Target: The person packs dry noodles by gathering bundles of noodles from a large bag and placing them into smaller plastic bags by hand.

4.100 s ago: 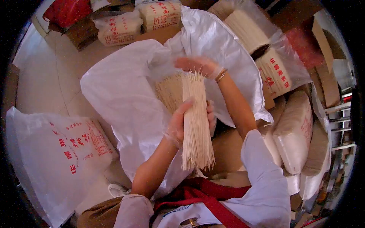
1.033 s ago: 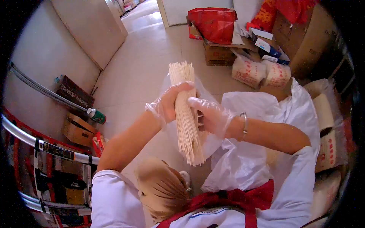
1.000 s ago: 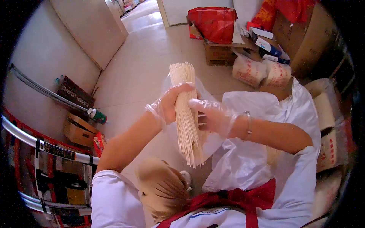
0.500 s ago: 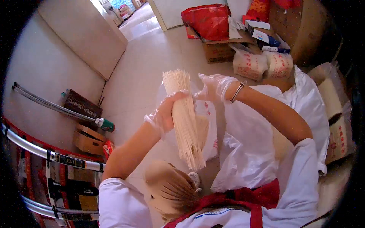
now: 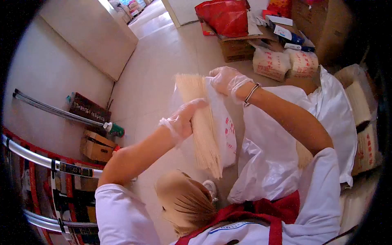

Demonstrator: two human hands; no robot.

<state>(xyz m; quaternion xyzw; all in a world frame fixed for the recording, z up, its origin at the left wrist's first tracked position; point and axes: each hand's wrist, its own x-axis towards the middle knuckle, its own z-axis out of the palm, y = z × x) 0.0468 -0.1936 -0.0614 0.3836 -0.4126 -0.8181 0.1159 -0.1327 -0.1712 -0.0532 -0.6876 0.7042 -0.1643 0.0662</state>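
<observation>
A long bundle of thin dried noodles (image 5: 204, 139) stands tilted in front of me, its strands fanned at the upper end. My left hand (image 5: 185, 118), in a clear plastic glove, is closed around the middle of this bundle. Behind the noodles hangs a thin white plastic bag (image 5: 227, 141) with red print. At its upper edge my gloved right hand (image 5: 228, 81) is closed, fingers pinched on the bag. Part of the bag is hidden by the noodles and my left hand. A large white sack (image 5: 265, 163) lies under my right forearm, more noodles showing at its opening.
Two packed noodle bundles (image 5: 271, 63) lie near a cardboard box (image 5: 237, 51) topped by a red bag (image 5: 222, 18). More packs (image 5: 365, 149) stand at far right. At left are a metal ladder (image 5: 30, 153) and an open carton (image 5: 98, 147). My knee (image 5: 177, 196) is below.
My right hand has risen slightly and its fingers have closed at the bag's edge. The bag has shifted right and opened out behind the noodles. My left hand has moved slightly right with the bundle.
</observation>
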